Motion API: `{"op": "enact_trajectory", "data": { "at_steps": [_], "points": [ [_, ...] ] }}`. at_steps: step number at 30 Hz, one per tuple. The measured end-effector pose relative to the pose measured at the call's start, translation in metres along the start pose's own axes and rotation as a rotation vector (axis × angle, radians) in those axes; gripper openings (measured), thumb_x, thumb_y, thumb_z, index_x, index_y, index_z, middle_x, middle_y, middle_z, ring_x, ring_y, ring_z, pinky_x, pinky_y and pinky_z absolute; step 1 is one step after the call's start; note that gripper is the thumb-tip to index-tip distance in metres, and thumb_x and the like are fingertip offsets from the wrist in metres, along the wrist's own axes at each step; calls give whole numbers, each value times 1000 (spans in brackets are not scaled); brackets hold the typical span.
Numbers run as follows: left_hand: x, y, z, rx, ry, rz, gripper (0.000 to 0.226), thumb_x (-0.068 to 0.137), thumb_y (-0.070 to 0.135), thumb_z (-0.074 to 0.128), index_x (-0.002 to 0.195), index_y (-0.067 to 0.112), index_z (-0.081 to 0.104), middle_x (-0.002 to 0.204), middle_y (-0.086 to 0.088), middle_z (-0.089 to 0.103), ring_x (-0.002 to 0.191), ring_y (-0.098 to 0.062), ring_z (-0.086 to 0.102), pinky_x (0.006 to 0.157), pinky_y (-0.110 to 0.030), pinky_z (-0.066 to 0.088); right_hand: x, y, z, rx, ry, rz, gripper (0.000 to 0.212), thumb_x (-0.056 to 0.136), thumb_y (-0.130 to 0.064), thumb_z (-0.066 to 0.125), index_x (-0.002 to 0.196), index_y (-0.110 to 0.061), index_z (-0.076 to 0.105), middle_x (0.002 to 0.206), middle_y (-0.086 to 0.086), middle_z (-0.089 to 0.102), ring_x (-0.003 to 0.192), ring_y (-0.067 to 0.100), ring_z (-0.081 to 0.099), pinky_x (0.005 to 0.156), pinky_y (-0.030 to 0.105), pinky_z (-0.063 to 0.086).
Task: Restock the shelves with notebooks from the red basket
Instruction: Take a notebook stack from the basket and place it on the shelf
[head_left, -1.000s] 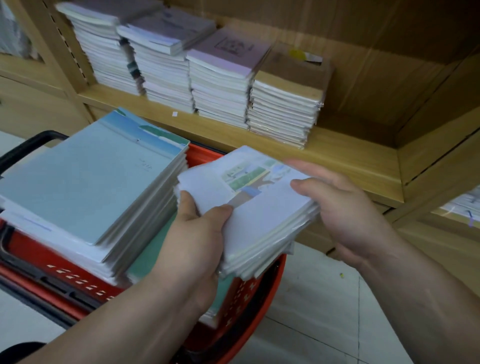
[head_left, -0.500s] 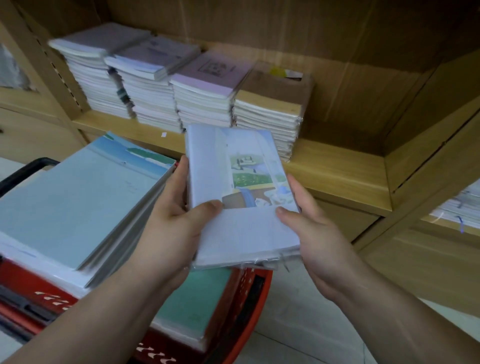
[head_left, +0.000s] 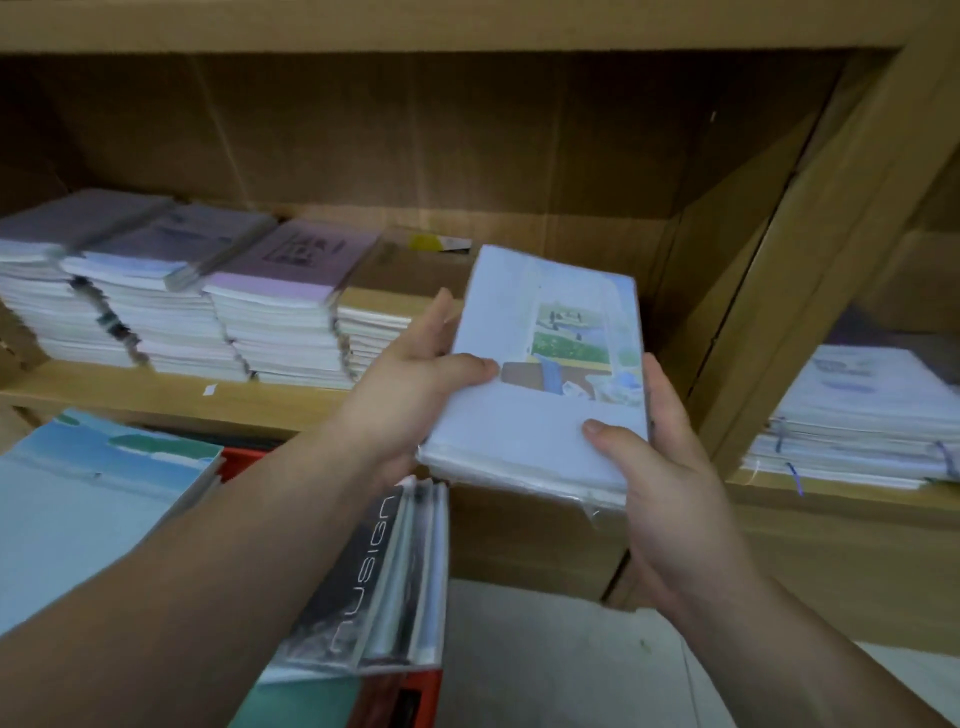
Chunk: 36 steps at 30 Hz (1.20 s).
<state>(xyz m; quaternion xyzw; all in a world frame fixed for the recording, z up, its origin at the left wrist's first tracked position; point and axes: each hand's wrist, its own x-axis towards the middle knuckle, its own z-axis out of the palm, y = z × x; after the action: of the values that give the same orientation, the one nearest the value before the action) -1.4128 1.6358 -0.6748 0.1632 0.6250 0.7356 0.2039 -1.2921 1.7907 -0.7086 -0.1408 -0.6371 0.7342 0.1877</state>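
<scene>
Notebooks (head_left: 387, 577) fill the red basket (head_left: 397, 699) below the shelf (head_left: 156, 391). Left hand (head_left: 410, 384) and right hand (head_left: 670, 483) each close their grip on one white plastic-wrapped notebook bundle (head_left: 540, 421), held in front of the shelf, beside its brown-covered stack (head_left: 371, 325).

You are in a stationery shop; wooden shelves (head_left: 291, 400) carry stacked notebooks (head_left: 280, 317); a red basket (head_left: 395, 696) holds more stock.
</scene>
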Motion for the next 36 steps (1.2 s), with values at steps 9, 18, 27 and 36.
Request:
{"op": "enact_trajectory", "data": {
  "at_steps": [9, 18, 27, 36],
  "points": [
    [70, -44, 29, 146, -25, -210, 29, 93, 6, 60, 118, 17, 68, 106, -11, 77, 101, -32, 73, 85, -42, 59, 50, 33, -35, -17, 125, 67, 57, 98, -8, 54, 134, -49, 41, 113, -20, 64, 97, 3, 65, 60, 7, 50],
    [81, -62, 26, 180, -21, -217, 37, 100, 15, 58, 136, 25, 53, 114, 3, 74, 91, -11, 75, 68, -23, 60, 91, 58, -32, -77, 141, 119, 49, 105, -28, 53, 152, -39, 41, 104, -23, 61, 92, 2, 66, 67, 16, 51],
    [52, -64, 9, 1486, -177, 21, 131, 70, 55, 85, 161, 26, -4, 168, -1, 11, 148, -22, 28, 118, -34, 31, 88, 49, -48, -476, 19, 10, 84, 91, -47, 71, 159, -44, 20, 115, -31, 54, 104, 0, 60, 80, 16, 51],
    [75, -72, 8, 2030, -181, 492, 114, 73, 73, 68, 159, 27, 9, 165, -4, 21, 143, -29, 27, 117, -45, 25, 94, 59, -48, -1066, -99, -46, 126, 63, -32, 96, 160, -42, 17, 142, 1, 50, 126, 21, 50, 106, 39, 47]
  ]
}}
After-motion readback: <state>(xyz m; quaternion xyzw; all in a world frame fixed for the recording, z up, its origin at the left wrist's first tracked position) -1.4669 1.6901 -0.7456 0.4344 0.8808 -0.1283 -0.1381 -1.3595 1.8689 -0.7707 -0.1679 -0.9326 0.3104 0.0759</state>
